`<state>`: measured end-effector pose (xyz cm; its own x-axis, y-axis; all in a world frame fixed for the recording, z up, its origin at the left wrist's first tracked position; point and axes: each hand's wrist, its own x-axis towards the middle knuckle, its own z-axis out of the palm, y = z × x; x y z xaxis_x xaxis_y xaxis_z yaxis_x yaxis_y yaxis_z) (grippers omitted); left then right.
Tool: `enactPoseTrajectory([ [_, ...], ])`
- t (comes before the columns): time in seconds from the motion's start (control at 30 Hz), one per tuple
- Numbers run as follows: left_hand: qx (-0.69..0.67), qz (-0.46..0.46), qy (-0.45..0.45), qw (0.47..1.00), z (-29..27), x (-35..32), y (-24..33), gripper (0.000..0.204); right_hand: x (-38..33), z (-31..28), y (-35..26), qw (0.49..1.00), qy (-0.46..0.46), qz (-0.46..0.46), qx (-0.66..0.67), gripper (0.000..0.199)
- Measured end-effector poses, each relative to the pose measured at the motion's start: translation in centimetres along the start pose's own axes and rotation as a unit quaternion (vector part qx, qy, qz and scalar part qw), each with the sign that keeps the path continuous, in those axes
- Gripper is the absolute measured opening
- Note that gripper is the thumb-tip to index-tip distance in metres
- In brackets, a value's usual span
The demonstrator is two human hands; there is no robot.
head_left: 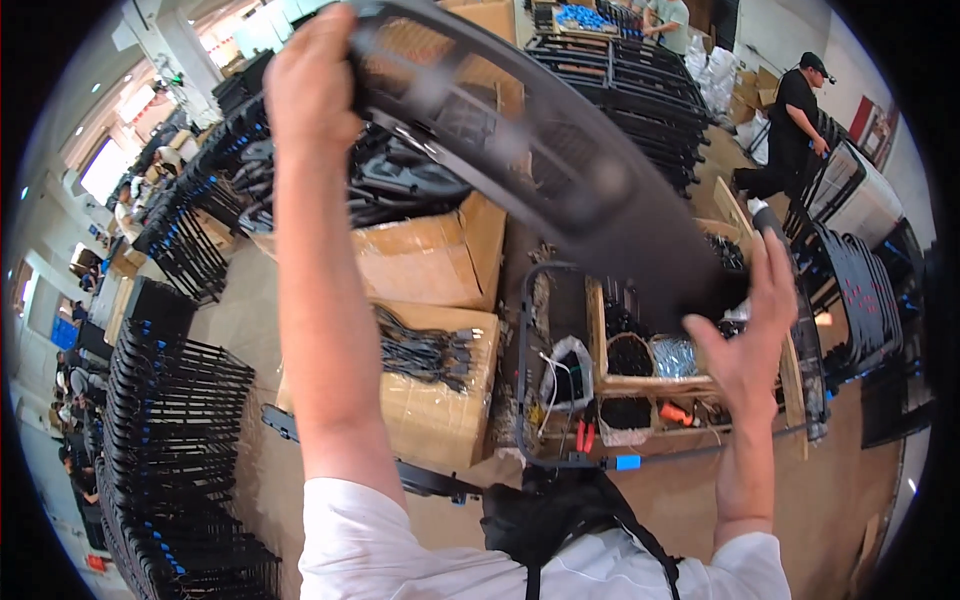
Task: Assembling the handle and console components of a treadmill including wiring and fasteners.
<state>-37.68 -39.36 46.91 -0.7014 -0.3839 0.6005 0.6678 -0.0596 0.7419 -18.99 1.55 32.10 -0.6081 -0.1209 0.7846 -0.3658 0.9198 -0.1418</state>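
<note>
OK so we're clamping the upper-left end of the curved black panel (605, 225) w/ our left hand (312, 75), and it's hanging tilted in midair in front of us, low end overlapping the wooden parts tray (598, 335) in view. Our right hand (748, 345) is spreading its fingers and thumb apart right by that low end; b/c of the blur we can't tell if it's touching. Main worry imo: if the right isn't really supporting anything, we're hanging all that length off one grip, so the panel could be twisting out of the left or dipping. Then we're prob knocking the tray and spilling small parts, or scuffing the panel on the black tube frame (523, 385). Lesser risk: swinging it too low on the left and snagging the black cables (425, 350) on the cardboard box (430, 425), tbh.
</note>
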Motion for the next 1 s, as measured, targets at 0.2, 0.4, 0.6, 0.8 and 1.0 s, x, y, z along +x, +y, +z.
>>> enactPoseTrajectory([
  [0.2, 0.180, -0.136, -0.208, 0.952, 5.5, -11.6, -10.0, 0.049, -15.8, 9.4, 0.6, 0.853, -0.338, 0.272, 0.289, 0.070],
  [0.4, 0.131, -0.195, -0.061, 0.970, 2.5, -29.6, -17.7, 0.060, -24.8, 15.5, -3.9, 0.790, -0.354, 0.390, 0.315, 0.058],
  [0.6, 0.427, -0.278, -0.118, 0.852, -6.2, -49.9, -18.4, 0.067, -26.2, 17.4, -6.0, 0.718, -0.436, 0.428, 0.334, 0.046],
  [0.8, 0.378, -0.301, -0.158, 0.861, -7.7, -55.2, -18.9, 0.067, -27.8, 19.7, -5.4, 0.718, -0.446, 0.417, 0.335, 0.034],
  [1.0, 0.389, -0.295, -0.145, 0.861, -7.3, -54.2, -19.6, 0.059, -24.8, 14.0, -2.3, 0.780, -0.389, 0.362, 0.332, 0.054],
])
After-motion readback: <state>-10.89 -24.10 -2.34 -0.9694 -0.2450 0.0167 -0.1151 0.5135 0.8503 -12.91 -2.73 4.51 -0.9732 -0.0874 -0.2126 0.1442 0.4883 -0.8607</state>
